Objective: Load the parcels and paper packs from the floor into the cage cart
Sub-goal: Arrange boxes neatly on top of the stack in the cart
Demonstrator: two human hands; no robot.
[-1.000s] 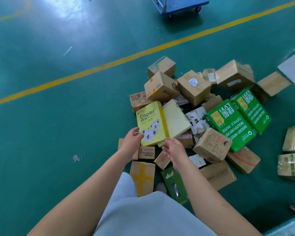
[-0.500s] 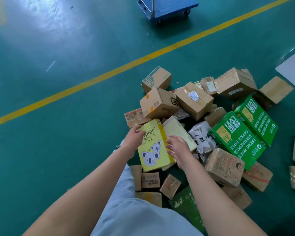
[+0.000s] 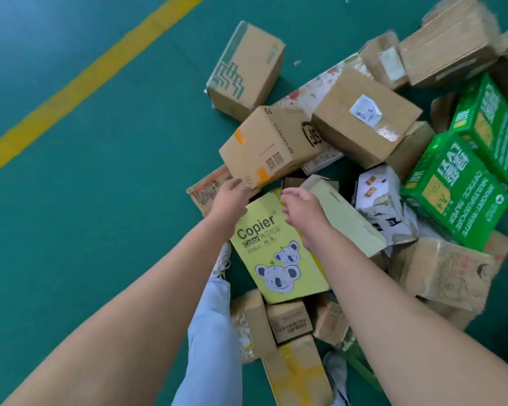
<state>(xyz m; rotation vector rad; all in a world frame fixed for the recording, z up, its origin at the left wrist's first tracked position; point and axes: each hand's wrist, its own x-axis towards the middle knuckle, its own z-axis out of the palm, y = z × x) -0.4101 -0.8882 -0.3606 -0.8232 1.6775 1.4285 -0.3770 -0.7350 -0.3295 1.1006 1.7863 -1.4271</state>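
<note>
Where parcels (image 3: 364, 118) crowd, green floor (image 3: 85, 200) bears yellow line (image 3: 79, 80).

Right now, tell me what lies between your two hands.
Head view: the far end of the yellow Copier pack lies between the left hand and the right hand.

Bare green floor (image 3: 85, 230) left (parcels (image 3: 364, 124) crowd right).

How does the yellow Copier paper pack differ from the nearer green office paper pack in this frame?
The yellow Copier pack shows cartoon koalas; the green pack shows white lettering. The yellow pack lies at the pile's near middle, both hands at its far end; the green pack lies to the right, untouched. Both are flat rectangular paper packs resting tilted among cardboard parcels.
</note>
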